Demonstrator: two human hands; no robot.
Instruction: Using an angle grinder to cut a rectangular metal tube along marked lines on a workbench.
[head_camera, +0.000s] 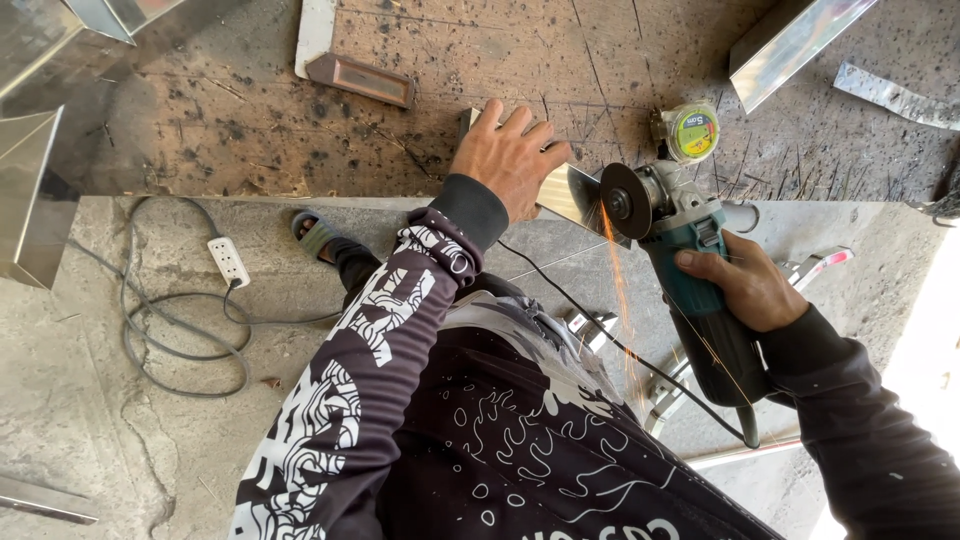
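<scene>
outdoors, left hand (512, 160) flat on steel sheet (565, 192) atop scarred workbench (250, 130); right hand (745, 285) grips grinder (680, 240).

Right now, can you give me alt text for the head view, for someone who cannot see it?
The right hand holds a teal angle grinder whose disc throws sparks off a shiny metal piece, which the left hand presses flat on a scarred wooden workbench. A tape measure sits beside the grinder, and a power strip lies on the concrete floor below.
</scene>
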